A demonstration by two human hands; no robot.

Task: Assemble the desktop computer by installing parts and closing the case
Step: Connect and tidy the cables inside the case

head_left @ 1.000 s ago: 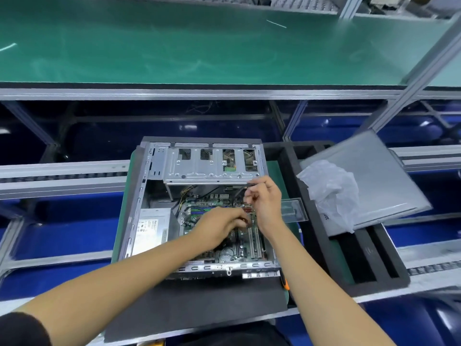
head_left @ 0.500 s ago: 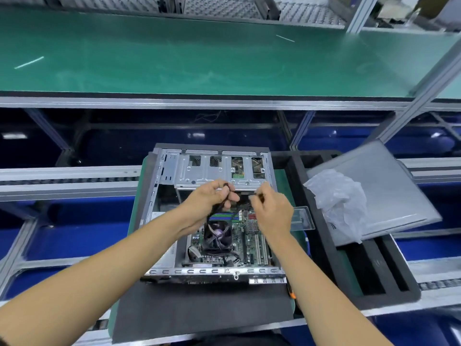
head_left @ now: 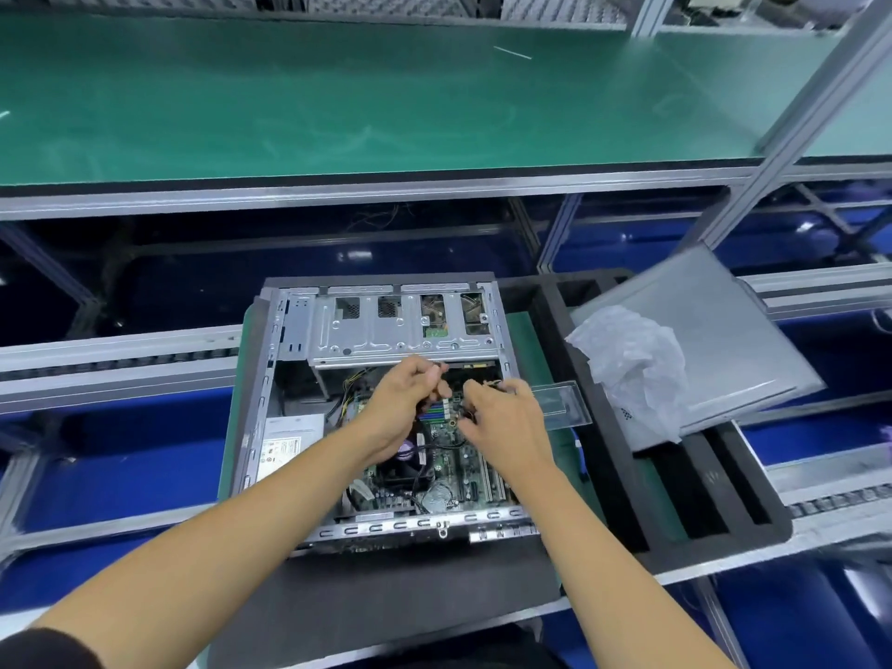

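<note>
An open desktop case (head_left: 270, 379) lies on its side in front of me, its green motherboard (head_left: 449, 456) and silver drive cage (head_left: 400, 325) exposed. A white-labelled power supply (head_left: 289, 441) sits at its left. Both my hands are inside the case just below the drive cage. My left hand (head_left: 400, 403) has curled fingers that pinch a small cable end. My right hand (head_left: 502, 417) pinches a dark cable near the blue memory slots (head_left: 432, 411). The grey side panel (head_left: 714, 340) lies at the right.
A crumpled clear plastic bag (head_left: 632, 364) rests on the side panel. A clear plastic tray (head_left: 562, 403) lies beside the case. The case and panel rest on a black foam tray (head_left: 675, 504) on a conveyor. A green-topped bench (head_left: 386, 99) runs across behind.
My left hand has risen from the middle of the motherboard to the drive cage's lower edge. My right hand has stayed near the memory slots. The camera has tipped slightly.
</note>
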